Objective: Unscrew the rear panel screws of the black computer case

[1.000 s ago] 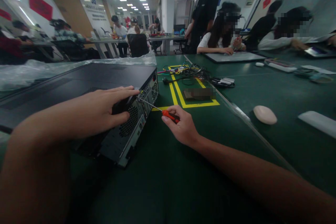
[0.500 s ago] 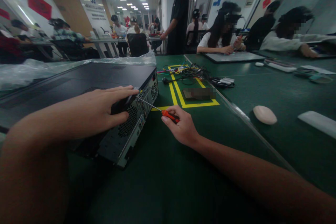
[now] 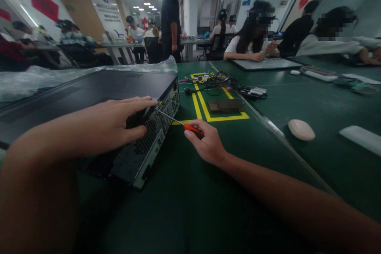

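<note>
One screwdriver is gripped by the closed fingers of the right hand, tip at the rear of the computer case, on which the left hand is laid, fingers outstretched; screwdriving is presumably underway, and axial alignment is called for.

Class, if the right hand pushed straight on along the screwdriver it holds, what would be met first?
The computer case's rear panel: the screwdriver in the right hand points at it. Its tip appears to reach the panel's upper edge, though contact is unclear.
</note>
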`<control>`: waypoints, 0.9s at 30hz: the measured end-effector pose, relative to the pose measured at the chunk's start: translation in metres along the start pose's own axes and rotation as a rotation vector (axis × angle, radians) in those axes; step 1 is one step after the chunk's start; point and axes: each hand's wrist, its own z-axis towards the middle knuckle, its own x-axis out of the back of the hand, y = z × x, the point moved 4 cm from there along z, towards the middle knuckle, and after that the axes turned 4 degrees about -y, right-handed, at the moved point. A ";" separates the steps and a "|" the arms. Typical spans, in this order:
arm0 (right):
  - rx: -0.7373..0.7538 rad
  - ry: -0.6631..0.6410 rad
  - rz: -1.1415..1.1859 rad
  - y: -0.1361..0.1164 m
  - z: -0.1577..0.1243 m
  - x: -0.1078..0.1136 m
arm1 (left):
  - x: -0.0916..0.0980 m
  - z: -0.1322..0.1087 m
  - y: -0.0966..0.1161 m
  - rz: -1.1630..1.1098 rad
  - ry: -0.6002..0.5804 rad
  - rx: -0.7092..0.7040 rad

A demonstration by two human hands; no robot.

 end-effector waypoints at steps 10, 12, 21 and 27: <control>0.038 -0.011 0.014 -0.003 0.000 0.000 | -0.001 0.001 -0.001 0.015 0.002 -0.007; 0.024 -0.013 0.032 -0.002 -0.001 0.000 | -0.001 0.001 -0.002 0.022 -0.003 -0.004; -0.014 -0.017 0.077 -0.003 -0.001 -0.002 | 0.000 0.000 -0.002 -0.017 0.020 0.001; -0.007 -0.012 0.080 -0.001 0.000 -0.003 | 0.001 -0.001 0.001 0.004 0.005 0.002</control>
